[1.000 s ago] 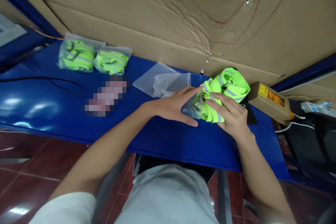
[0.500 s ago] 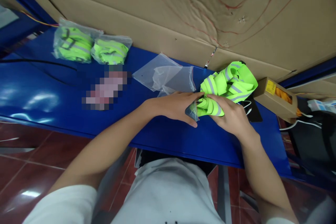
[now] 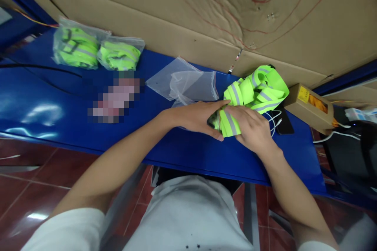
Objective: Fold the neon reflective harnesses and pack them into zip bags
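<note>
Your left hand (image 3: 196, 117) lies on the blue table (image 3: 182, 153) with its fingers stretched toward the right, thumb and fingertips pinching the mouth of a small clear plastic bag (image 3: 212, 120) that is mostly hidden between your two hands. Your right hand (image 3: 250, 129) is closed over the near end of a neon green reflective vest (image 3: 255, 92), pressing its folded, grey-striped fabric against the bag's opening; the far end of the vest is bunched loosely on the table just beyond your knuckles, close to the cardboard sheet (image 3: 206, 15) that stands along the table's back edge. Just behind your left hand lie several empty clear zip bags (image 3: 182, 84), overlapping one another. Well to the left, near the back of the table, two packed bags of green vests (image 3: 96, 49) sit side by side and touching. To the right of the vest, a dark phone (image 3: 284, 123) with a white cable (image 3: 272, 119) lies flat, partly under the fabric, and a small brown cardboard box (image 3: 310, 106) rests at the table's right end. A black cable (image 3: 41, 66) runs across the left part of the table.
</note>
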`<state>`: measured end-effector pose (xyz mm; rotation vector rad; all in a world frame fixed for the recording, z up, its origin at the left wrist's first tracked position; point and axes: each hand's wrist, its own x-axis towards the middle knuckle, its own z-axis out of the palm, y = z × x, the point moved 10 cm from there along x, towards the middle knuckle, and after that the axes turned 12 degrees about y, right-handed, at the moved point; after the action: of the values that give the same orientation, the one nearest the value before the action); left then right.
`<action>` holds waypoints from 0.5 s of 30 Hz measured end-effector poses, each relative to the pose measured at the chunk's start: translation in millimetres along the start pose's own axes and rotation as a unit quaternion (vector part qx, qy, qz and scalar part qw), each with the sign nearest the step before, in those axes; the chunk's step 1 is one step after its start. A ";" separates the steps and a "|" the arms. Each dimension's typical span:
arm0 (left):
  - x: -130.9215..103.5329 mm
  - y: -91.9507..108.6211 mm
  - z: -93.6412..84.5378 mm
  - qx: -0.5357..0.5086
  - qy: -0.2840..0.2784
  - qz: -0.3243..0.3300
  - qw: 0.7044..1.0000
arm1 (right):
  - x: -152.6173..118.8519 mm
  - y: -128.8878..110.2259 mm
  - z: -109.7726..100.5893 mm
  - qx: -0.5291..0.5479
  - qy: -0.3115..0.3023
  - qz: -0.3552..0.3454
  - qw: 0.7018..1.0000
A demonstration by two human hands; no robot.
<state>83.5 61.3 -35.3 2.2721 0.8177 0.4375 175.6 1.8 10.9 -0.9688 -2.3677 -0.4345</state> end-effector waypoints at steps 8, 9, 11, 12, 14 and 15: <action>3.1 3.1 6.8 0.032 0.047 0.022 0.998 | -5.6 21.4 15.0 0.011 -0.019 0.111 0.994; 3.4 3.8 6.6 0.022 0.049 0.026 0.998 | -5.8 21.4 15.1 0.018 -0.021 0.108 0.994; 3.7 4.5 6.9 -0.005 0.043 0.027 0.999 | -5.2 15.7 13.4 0.036 -0.027 0.076 0.996; 3.5 5.0 7.3 -0.020 0.035 0.026 0.999 | -4.7 11.1 10.9 0.041 -0.027 0.055 0.997; 2.0 8.6 8.3 -0.060 0.012 0.031 0.998 | -4.0 1.2 3.2 0.043 -0.015 0.017 0.999; 0.8 12.1 7.9 -0.086 0.001 0.037 0.996 | -3.9 -3.4 -1.5 0.041 -0.003 0.004 0.999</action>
<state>93.4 51.0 -32.5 2.1467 0.6699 0.5237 176.1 -3.3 9.4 -0.9415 -2.3671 -0.3288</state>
